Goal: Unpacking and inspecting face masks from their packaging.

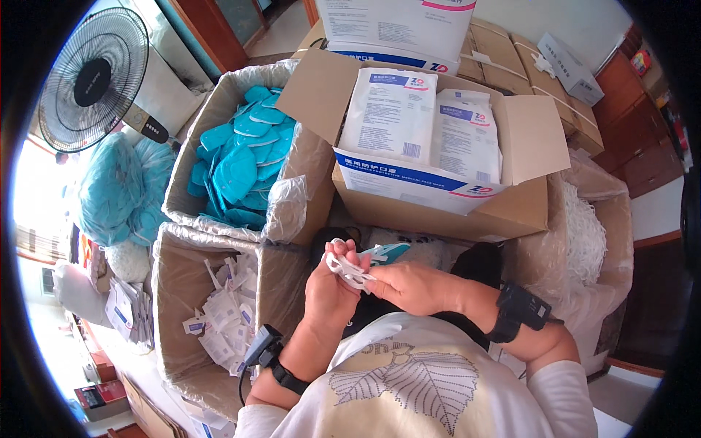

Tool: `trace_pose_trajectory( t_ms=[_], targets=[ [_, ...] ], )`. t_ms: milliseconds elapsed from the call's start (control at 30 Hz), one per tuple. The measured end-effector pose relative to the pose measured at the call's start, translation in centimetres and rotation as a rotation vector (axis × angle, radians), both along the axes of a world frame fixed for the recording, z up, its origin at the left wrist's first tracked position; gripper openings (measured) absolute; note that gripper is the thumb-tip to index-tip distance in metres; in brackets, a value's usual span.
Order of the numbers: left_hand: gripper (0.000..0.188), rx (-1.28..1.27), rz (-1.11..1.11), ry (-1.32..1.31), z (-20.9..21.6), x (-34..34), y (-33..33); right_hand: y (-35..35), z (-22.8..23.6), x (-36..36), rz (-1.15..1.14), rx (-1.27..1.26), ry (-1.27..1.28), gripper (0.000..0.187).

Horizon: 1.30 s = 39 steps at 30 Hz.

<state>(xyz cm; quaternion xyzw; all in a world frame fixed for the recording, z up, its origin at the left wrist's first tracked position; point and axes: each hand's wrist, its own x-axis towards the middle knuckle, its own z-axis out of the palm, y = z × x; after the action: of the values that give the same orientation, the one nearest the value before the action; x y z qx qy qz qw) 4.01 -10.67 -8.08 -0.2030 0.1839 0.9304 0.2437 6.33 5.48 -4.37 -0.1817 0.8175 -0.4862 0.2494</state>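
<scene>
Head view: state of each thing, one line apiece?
Left hand: shut on white elastic straps.
Right hand: pinching the straps and a blue mask.
Box of blue masks: open, full.
Box of white packets: open, partly filled.
Carton of sealed packs: flaps open.
Fan: cannot tell whether running.

fan (pixel 93 79): 1 | white packets in open carton (pixel 420 128): 2 | wrist devices (pixel 520 310): 2

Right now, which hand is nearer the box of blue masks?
Left. The left hand sits just below the box of blue masks; the right hand is farther right.
</scene>
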Motion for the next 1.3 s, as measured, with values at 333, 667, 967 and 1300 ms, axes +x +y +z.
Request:
trace_pose_trajectory(
  t_ms=[333, 667, 967, 1300],
  targets=[
    [0.026, -0.197, -0.19, 0.226, 0.5, 1.1, 2.6, -0.5, -1.2, -0.1, -0.217, 0.02, 0.101, 0.026],
    [0.032, -0.373, -0.141, 0.159, 0.1, 1.2, 2.4, -1.0, -3.1, 0.2, -0.231, -0.052, 0.051, 0.034],
    [0.026, -0.233, -0.091, 0.152, -1.2, 0.6, 2.1, -0.9, -2.0, 0.1, -0.211, -0.042, -0.032, 0.03],
    [0.027, -0.397, -0.117, 0.166, -2.0, 1.5, 2.4, -2.2, -3.3, 0.6, -0.281, -0.184, -0.072, 0.045]
  ],
)
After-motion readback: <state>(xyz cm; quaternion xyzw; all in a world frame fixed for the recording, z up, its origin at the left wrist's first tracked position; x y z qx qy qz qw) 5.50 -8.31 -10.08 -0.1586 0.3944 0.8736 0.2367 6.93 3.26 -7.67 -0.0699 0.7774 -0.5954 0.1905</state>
